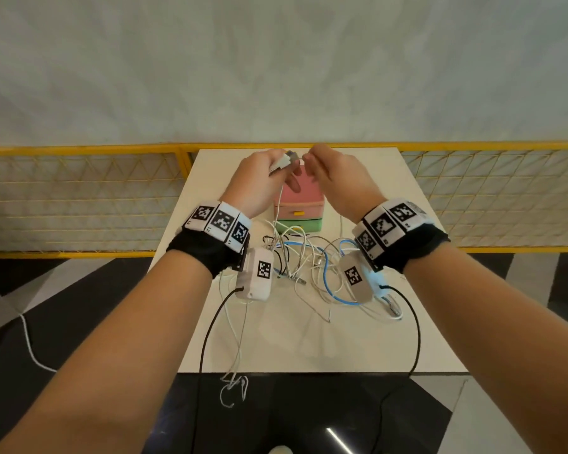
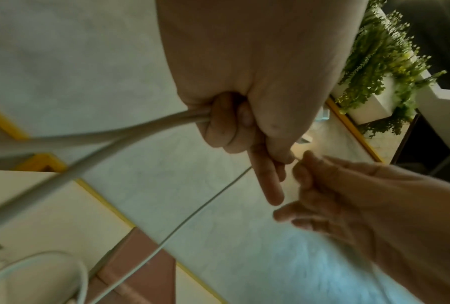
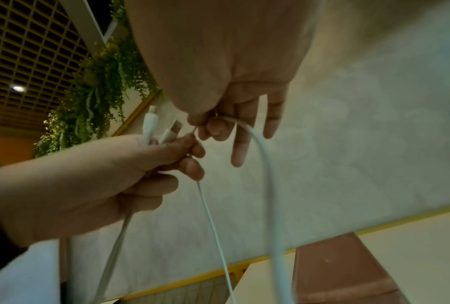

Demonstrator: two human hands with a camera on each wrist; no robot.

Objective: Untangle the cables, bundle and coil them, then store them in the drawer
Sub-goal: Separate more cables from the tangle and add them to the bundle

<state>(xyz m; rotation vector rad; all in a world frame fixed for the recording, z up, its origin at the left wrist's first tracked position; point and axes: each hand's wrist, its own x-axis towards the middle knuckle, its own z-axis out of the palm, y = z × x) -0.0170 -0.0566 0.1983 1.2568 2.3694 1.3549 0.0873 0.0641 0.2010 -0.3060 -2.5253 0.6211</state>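
Observation:
Both hands are raised above the small pink and green drawer box (image 1: 299, 214). My left hand (image 1: 269, 173) grips a white cable (image 2: 94, 144) near its two plug ends (image 3: 164, 129), which stick up out of the fist. My right hand (image 1: 322, 168) pinches a loop of the same white cable (image 3: 267, 170) between thumb and forefinger, close to the left hand. A thin strand (image 3: 213, 222) hangs down from between the hands. A tangle of white, blue and black cables (image 1: 312, 267) lies on the table (image 1: 387, 339) below my wrists.
A yellow wire-mesh fence (image 1: 79, 198) runs behind the table on both sides. Cable ends (image 1: 233, 388) dangle over the table's near edge. The floor below is dark. Green plants (image 2: 384, 61) hang on the wall at the side.

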